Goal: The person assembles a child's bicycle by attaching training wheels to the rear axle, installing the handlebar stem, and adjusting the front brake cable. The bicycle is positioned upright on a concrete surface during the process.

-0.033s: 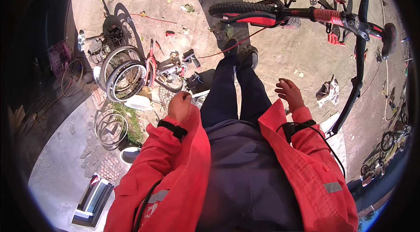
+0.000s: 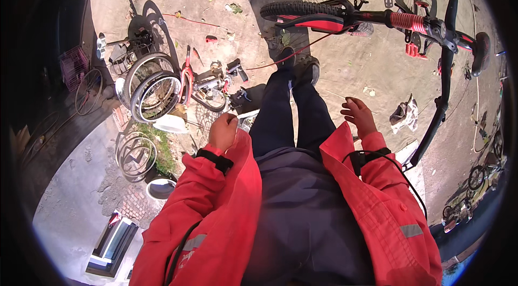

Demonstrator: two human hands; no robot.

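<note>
My left hand (image 2: 222, 132) is closed, its fingers curled in and the thumb against them; whether anything is inside is hidden. It hovers in front of my red jacket (image 2: 232, 200), on the near side of loose bicycle parts. My right hand (image 2: 360, 116) has bent fingers pressed together around a thin pale rod (image 2: 335, 94), which sticks out on both sides of them. Beyond it stands a black and red bicycle (image 2: 377, 17), with a ribbed red piece (image 2: 407, 22) near the handlebar (image 2: 445, 70). Neither hand touches the bicycle.
Several wheels (image 2: 157, 97), a red fork (image 2: 187, 76) and metal parts (image 2: 213, 85) lie on the ground at left. A white basin (image 2: 170, 123), wire hoops (image 2: 136, 156) and a bucket (image 2: 161, 189) lie nearer. A crumpled cloth or bag (image 2: 404, 113) lies at right.
The view has shifted very slightly, so the ground things sit a few pixels differently. Both hands keep their pose.
</note>
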